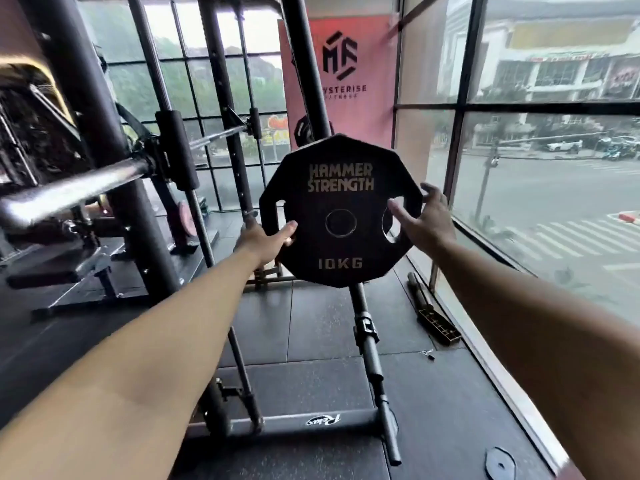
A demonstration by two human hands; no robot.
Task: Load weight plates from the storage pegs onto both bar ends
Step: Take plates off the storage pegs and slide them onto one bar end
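A black ten-sided plate marked "HAMMER STRENGTH 10KG" stands upright in front of the rack's black upright post. My left hand grips its left edge, thumb on the face and fingers through the left handle slot. My right hand is spread beside the plate's right edge, with one finger over the right handle hole; I cannot tell if it touches. The plate's centre hole looks dark. The chrome bar end juts out bare at the left, at about the plate's height.
Bare storage pegs slope down from the post below the plate. Another dark plate hangs behind it. A small plate lies on the rubber floor at lower right. A bench stands at left; windows run along the right.
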